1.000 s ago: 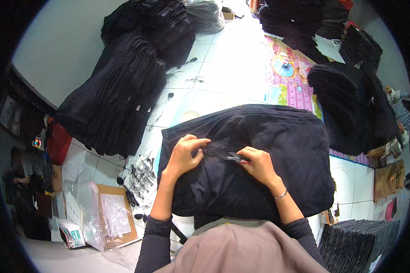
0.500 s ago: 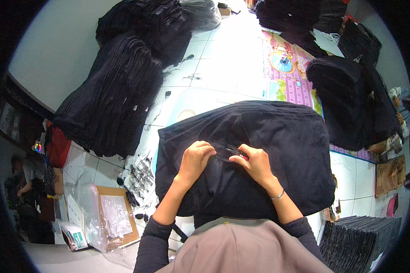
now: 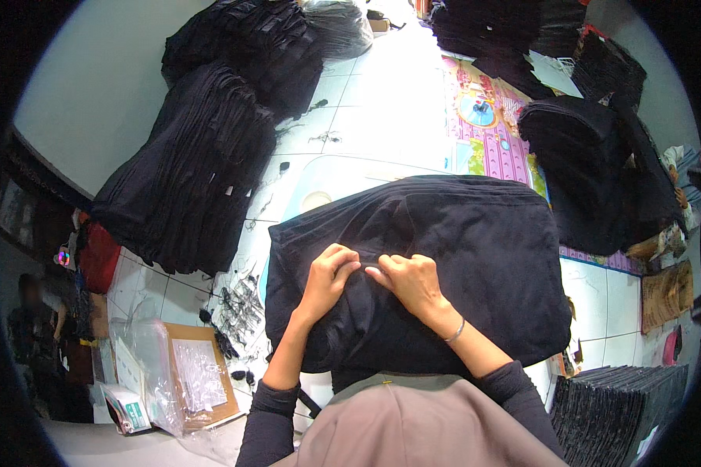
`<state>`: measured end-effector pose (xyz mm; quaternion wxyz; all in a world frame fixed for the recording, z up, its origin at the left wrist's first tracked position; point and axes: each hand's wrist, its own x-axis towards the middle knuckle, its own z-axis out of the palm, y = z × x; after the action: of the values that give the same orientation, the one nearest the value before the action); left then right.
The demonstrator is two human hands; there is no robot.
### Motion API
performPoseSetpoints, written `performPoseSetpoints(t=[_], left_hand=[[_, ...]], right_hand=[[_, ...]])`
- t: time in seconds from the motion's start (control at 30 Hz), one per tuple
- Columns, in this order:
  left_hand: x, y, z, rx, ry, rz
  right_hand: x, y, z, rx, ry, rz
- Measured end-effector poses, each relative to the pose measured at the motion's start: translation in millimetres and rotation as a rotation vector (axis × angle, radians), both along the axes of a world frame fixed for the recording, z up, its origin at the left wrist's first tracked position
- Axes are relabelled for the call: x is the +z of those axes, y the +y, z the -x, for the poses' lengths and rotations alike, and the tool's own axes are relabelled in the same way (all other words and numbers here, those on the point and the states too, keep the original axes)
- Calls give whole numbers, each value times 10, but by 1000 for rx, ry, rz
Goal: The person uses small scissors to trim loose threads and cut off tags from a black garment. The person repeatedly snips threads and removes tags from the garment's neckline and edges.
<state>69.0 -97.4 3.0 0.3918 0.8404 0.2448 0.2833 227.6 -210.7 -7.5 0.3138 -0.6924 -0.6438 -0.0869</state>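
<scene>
Black cloth (image 3: 475, 257), patterned mat (image 3: 488, 148), thread scraps (image 3: 240, 305)

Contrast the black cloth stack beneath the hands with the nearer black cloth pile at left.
The black cloth stack shows mainly a broad face; the nearer black cloth pile, many layered edges. The left hand and right hand are over the stack, not the pile. Both are layered.
</scene>
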Motion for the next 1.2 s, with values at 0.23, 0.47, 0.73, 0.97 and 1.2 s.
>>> performPoseSetpoints(t=[0.23,0.47,0.73,0.97,1.2], left_hand=[[-160,223,312,70,-336,629],[160,644,1053,1032,20,-875],[77,-199,-122,41,8,-31],[67,-385,-234,-29,315,-767],[-26,-294,-169,29,54,-343]], right_hand=[[56,-31,-1,-38,59,88],[236,-166,-348,-39,475,222],[36,-280,-334,28,550,136],[50,-278,-263,-54,549,120],[34,-304,-246,-28,395,108]])
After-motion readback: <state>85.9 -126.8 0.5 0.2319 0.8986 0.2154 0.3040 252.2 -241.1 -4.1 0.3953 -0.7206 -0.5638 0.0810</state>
